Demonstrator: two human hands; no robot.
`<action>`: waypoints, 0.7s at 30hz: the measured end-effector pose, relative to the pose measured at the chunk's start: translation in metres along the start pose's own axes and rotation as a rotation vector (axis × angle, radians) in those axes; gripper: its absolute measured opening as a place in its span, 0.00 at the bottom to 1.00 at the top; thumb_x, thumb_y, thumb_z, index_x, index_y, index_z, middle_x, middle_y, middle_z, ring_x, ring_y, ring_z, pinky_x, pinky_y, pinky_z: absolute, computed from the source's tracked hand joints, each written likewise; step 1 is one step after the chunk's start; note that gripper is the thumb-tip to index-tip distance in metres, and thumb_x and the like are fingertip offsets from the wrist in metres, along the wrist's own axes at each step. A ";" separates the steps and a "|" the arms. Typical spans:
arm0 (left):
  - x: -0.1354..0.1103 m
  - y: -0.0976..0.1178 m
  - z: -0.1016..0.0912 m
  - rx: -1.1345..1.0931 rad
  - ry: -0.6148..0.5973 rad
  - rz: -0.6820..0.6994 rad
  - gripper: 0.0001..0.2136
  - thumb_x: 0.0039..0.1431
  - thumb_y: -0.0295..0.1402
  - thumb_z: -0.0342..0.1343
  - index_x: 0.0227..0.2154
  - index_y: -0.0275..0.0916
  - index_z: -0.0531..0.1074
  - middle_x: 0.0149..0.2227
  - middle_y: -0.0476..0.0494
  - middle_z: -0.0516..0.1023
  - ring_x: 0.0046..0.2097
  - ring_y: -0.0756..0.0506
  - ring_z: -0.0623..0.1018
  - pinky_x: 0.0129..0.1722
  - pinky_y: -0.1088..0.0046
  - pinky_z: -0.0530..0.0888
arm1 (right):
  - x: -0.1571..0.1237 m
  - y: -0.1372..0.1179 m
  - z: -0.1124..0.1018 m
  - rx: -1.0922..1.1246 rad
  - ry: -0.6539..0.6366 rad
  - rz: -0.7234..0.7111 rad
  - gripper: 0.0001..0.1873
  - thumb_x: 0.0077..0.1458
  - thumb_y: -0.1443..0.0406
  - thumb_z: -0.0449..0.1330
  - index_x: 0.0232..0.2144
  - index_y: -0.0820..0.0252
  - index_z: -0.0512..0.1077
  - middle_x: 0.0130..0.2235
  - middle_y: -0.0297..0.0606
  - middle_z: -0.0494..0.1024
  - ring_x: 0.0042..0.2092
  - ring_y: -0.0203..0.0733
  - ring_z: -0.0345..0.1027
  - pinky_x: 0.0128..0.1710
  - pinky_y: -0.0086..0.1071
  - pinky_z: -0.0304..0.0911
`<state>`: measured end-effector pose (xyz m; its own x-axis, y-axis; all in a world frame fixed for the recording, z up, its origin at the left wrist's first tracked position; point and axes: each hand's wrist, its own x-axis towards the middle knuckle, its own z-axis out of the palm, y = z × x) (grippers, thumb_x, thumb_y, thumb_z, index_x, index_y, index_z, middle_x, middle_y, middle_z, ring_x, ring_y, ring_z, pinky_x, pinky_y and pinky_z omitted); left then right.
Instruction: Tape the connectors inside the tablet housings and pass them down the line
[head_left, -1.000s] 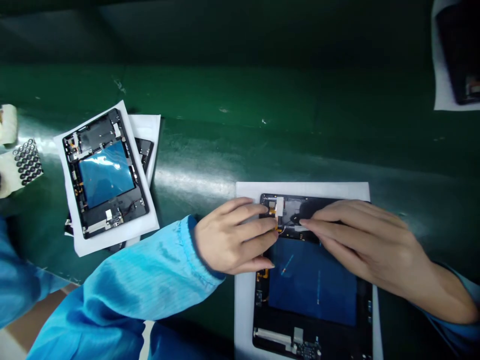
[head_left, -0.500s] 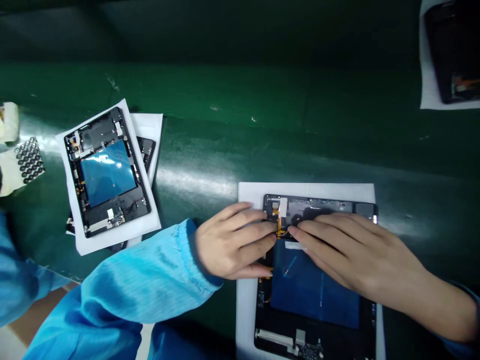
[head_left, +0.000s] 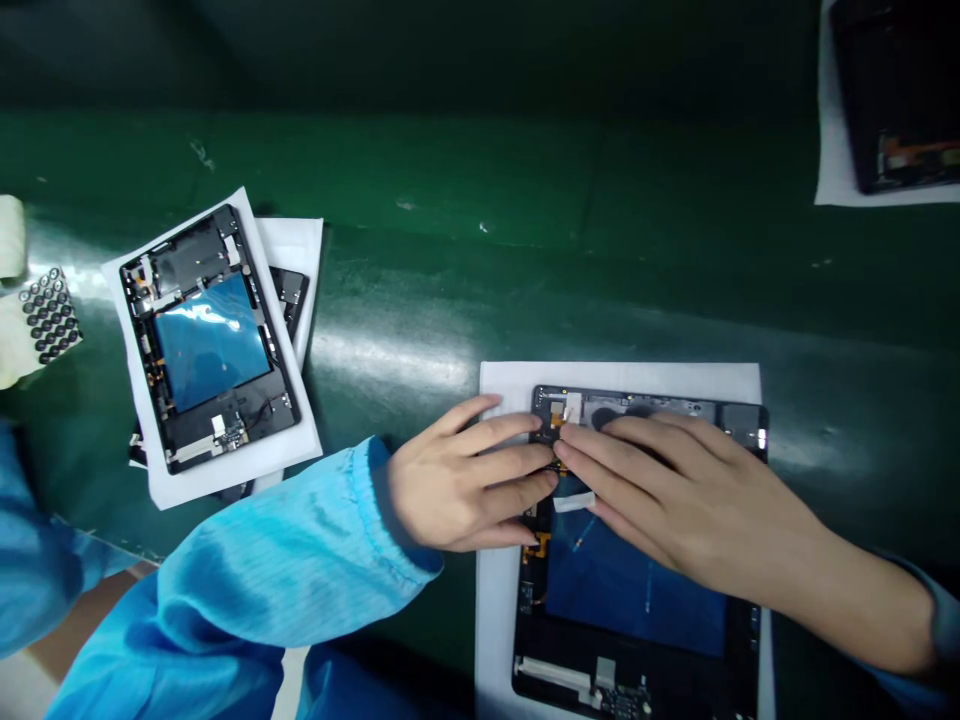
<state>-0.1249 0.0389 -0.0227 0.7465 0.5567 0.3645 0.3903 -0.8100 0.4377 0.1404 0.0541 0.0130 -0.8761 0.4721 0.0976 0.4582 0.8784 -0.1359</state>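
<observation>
An opened tablet (head_left: pixel 630 650) with bare circuitry and a blue-filmed middle lies on a white sheet (head_left: pixel 495 620) in front of me. My left hand (head_left: pixel 469 485) rests at its upper left edge, fingers stretched out and slightly apart, fingertips on the frame. Over the tablet's top part lies my right hand (head_left: pixel 675 490), its fingertips meeting the left ones by the orange ribbon cable (head_left: pixel 557 420). A short white tape strip (head_left: pixel 574 502) sticks out at my right thumb, which seems to pinch its end. The right palm hides much of the tablet.
To the left, another opened tablet (head_left: pixel 214 345) on a white sheet is stacked on a further one. A card of round black pieces (head_left: pixel 52 315) is at the far left, near a co-worker's blue sleeve (head_left: pixel 45 560). A dark tablet (head_left: pixel 900 100) is at the upper right.
My right hand has shifted left toward the left fingertips. The white tape strip has moved left with it and tilted. My left hand stays at the tablet's edge.
</observation>
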 end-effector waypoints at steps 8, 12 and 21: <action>-0.002 0.006 -0.002 0.069 0.051 0.000 0.23 0.68 0.47 0.48 0.46 0.29 0.75 0.49 0.39 0.80 0.56 0.37 0.74 0.60 0.55 0.68 | 0.004 -0.003 0.000 -0.010 0.072 -0.018 0.17 0.64 0.66 0.53 0.53 0.64 0.69 0.59 0.41 0.70 0.53 0.50 0.65 0.50 0.45 0.60; -0.002 0.005 -0.003 0.081 0.029 0.005 0.23 0.69 0.47 0.47 0.47 0.30 0.75 0.47 0.41 0.80 0.56 0.38 0.73 0.61 0.55 0.67 | 0.004 -0.001 -0.004 0.007 0.152 -0.034 0.17 0.62 0.67 0.56 0.53 0.63 0.69 0.56 0.40 0.73 0.51 0.50 0.66 0.49 0.44 0.60; 0.000 0.001 -0.005 0.139 -0.015 0.037 0.24 0.69 0.49 0.45 0.49 0.34 0.74 0.50 0.44 0.79 0.54 0.37 0.73 0.57 0.53 0.68 | 0.001 -0.007 0.004 0.012 0.026 -0.035 0.19 0.66 0.64 0.50 0.55 0.68 0.69 0.57 0.39 0.73 0.52 0.52 0.66 0.52 0.49 0.58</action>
<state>-0.1276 0.0390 -0.0181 0.7691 0.5241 0.3658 0.4328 -0.8482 0.3054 0.1361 0.0484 0.0102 -0.8873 0.4430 0.1280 0.4253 0.8935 -0.1437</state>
